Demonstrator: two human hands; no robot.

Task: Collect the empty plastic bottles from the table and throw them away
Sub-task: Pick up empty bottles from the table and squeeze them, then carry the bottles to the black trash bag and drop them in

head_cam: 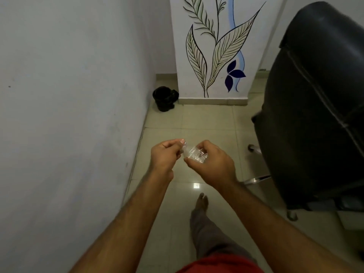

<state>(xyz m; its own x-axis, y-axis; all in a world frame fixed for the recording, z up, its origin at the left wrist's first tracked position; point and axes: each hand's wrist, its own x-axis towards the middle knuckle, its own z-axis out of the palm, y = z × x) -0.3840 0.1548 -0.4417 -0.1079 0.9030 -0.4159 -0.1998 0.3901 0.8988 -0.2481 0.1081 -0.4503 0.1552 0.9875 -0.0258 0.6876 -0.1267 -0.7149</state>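
Note:
A crumpled clear plastic bottle (192, 154) is held between both my hands over the tiled floor. My left hand (165, 156) pinches its left end with the fingers closed. My right hand (209, 163) wraps around its right part, hiding most of it. A small black bin (164, 98) stands on the floor ahead, in the corner between the left wall and the painted pillar, well beyond my hands.
A black office chair (315, 107) fills the right side, its chrome base (256, 178) near my right hand. The grey wall (69, 115) runs along the left. A pillar painted with leaves (216, 56) stands ahead. My bare foot (201, 203) steps on the tiles.

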